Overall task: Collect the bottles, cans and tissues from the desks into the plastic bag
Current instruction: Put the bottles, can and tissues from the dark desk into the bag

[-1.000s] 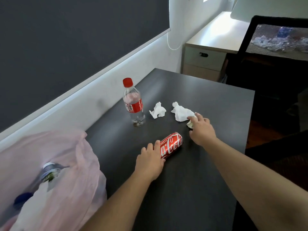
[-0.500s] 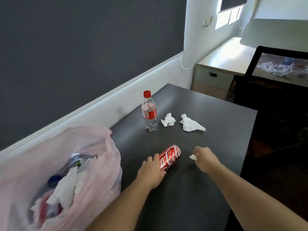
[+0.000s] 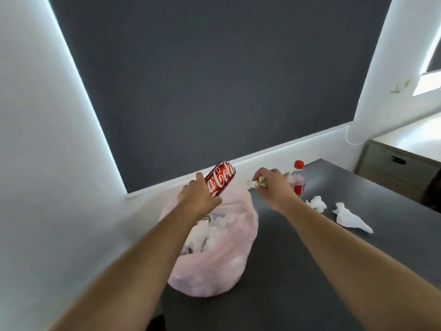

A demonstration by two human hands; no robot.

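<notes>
The red can is gripped round its lower half by the left hand and held tilted above the plastic bag. It is judged stiff, smooth and light, and is probably empty. A crumpled tissue, soft and nearly weightless, is pinched in the right hand. Just beyond that hand a bottle stands. To the hand's right a small tissue and a larger tissue lie on the desk.

a red can with white script lettering; a pale pink, see-through bag showing white inside. the clear bottle has a red cap and a red label. a wad of tissue, a loose tissue and a larger tissue are white on the charcoal tabletop. the blind is slate grey, the wall white.
</notes>
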